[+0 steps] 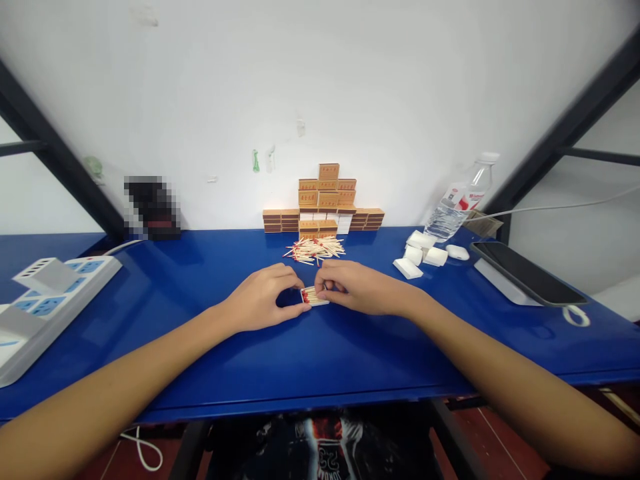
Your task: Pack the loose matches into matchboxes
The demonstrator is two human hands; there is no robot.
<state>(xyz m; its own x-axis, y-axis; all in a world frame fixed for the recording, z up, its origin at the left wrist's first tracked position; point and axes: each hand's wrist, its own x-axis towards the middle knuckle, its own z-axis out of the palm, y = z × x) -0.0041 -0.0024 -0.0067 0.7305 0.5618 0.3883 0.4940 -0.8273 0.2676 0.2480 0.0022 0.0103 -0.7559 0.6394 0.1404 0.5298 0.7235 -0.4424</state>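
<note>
A small white matchbox tray (315,304) lies on the blue table, with red-tipped matches (310,294) side by side in it. My left hand (267,297) grips the tray's left end between thumb and forefinger. Over its right end, my right hand (345,285) is closed, fingers curled and pressed at the matches; whatever is between these fingertips is hidden. Just beyond my hands, a loose pile of matches (320,248) is spread on the table. Behind the pile, matchboxes (327,199) are stacked in a stepped tower against the wall.
Several empty white trays (413,255) sit to the right, near a water bottle (457,203) and a white earphone case (457,253). A phone (527,273) leans at far right. On the left are a power strip (80,287) with plugs and a blurred-out dark object (155,207).
</note>
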